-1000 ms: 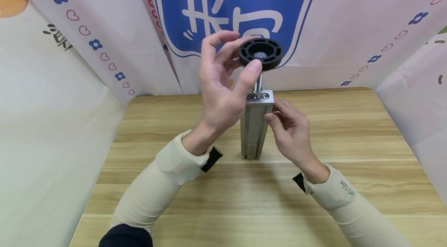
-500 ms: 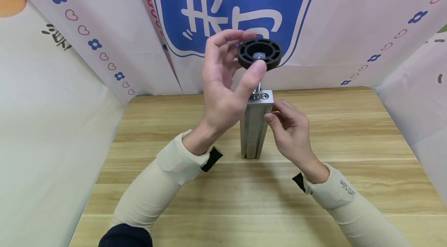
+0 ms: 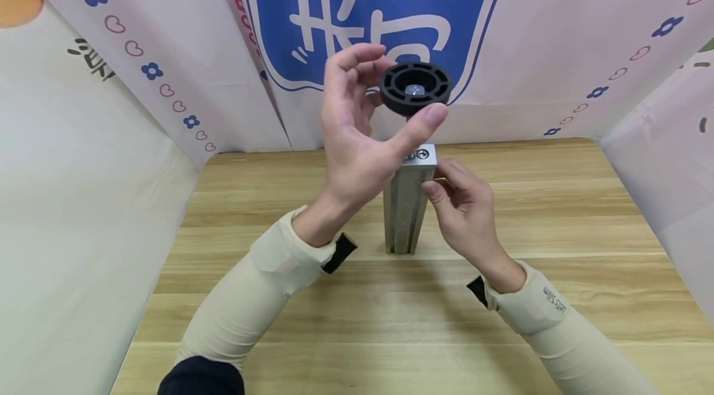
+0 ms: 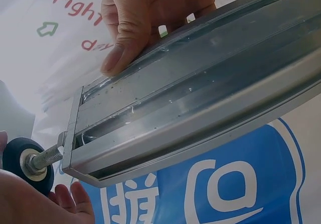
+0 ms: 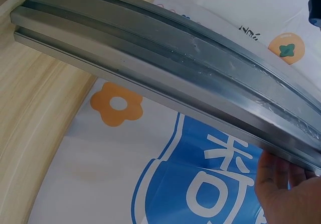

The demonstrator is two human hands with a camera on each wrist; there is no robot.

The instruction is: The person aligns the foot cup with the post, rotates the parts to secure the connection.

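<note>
An aluminium profile (image 3: 403,212) stands upright on the table, with a screwed end plate (image 3: 426,158) on top. Above the plate, a round black levelling foot (image 3: 415,107) sits on a threaded stud (image 4: 47,156), apart from the plate. My left hand (image 3: 354,144) is curved around the foot, thumb along its near rim and fingers at its left and back; some finger contact is hidden. My right hand (image 3: 467,221) grips the profile near its top from the right side, its thumb on the near face. In the left wrist view that thumb presses the metal edge.
The wooden table (image 3: 312,327) ends at a printed cloth backdrop (image 3: 558,60) just behind the profile. More cloth hangs at the left (image 3: 72,196) and right sides. Dark wrist-worn pieces (image 3: 339,253) stick out near both wrists.
My left thumb has swept rightward along the foot's near rim, off the bolt head, while the left fingers have shifted slightly. My right hand and the profile have stayed in place.
</note>
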